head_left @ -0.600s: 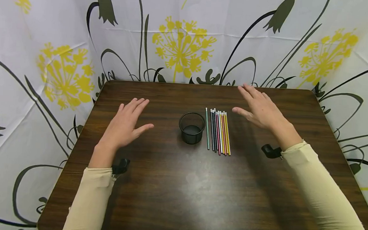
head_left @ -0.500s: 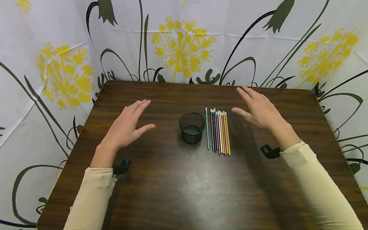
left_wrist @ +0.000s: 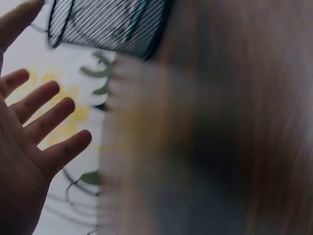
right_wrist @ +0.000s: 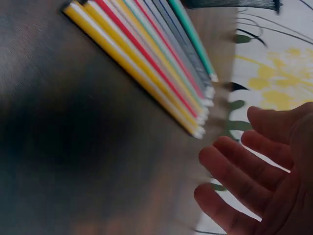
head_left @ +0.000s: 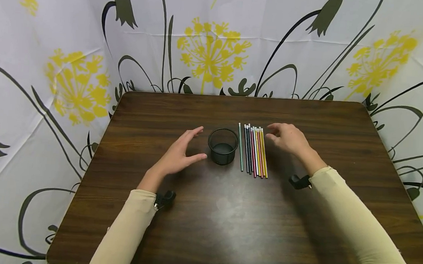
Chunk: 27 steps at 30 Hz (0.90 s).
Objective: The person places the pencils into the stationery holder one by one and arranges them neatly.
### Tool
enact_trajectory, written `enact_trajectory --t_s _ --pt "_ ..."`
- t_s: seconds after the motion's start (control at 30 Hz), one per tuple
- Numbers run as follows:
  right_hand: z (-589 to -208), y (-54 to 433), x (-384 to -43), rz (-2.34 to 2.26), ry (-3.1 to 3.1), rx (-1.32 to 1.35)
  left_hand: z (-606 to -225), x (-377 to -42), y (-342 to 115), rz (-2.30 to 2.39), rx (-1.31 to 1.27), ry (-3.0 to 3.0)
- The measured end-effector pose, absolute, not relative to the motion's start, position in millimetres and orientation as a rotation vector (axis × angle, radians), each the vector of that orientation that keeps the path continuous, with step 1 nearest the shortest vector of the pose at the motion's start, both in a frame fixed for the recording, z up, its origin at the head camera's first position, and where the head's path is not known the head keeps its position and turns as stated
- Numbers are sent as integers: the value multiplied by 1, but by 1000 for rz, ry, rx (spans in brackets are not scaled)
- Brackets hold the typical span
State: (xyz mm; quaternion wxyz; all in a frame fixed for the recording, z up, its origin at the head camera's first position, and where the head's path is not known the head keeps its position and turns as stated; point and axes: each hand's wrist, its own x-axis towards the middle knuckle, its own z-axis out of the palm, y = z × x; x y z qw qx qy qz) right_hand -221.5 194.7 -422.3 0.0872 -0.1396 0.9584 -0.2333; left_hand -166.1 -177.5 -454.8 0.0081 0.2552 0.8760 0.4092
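A black mesh pencil cup (head_left: 223, 149) stands upright on the table, with nothing visible inside. Just left of it is my left hand (head_left: 176, 157), thumb and fingers spread apart and pointing toward the cup. In the left wrist view the cup's mesh wall (left_wrist: 107, 24) shows beyond the thumb. Several pencils (head_left: 256, 151) in dark, red, white and yellow lie side by side to the right of the cup. One green pencil (head_left: 241, 146) lies slightly apart, nearest the cup. My right hand (head_left: 289, 138), fingers loosely bent and holding nothing, hovers close to the right of the yellow pencils (right_wrist: 132, 68).
The dark wooden table (head_left: 206, 220) ends at the back against a white curtain (head_left: 148, 35) printed with yellow flowers and dark stems. A black wrist camera (head_left: 165, 199) is strapped at the left wrist, another camera (head_left: 300, 182) at the right.
My left hand has moved right, up near the cup. My right hand has come down and closer to the pencils, its fingers bending more. Cup and pencils stay in place.
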Motion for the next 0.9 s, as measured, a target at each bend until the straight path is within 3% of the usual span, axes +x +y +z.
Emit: enact_trajectory --t_s 0.43,0.9 --pt "-470 182 -229 -893 2808 -108 -481 -168 -134 1463 638 2618" --pt "-471 174 -232 -708 2871 32 -478 -176 -113 1830 705 2407"
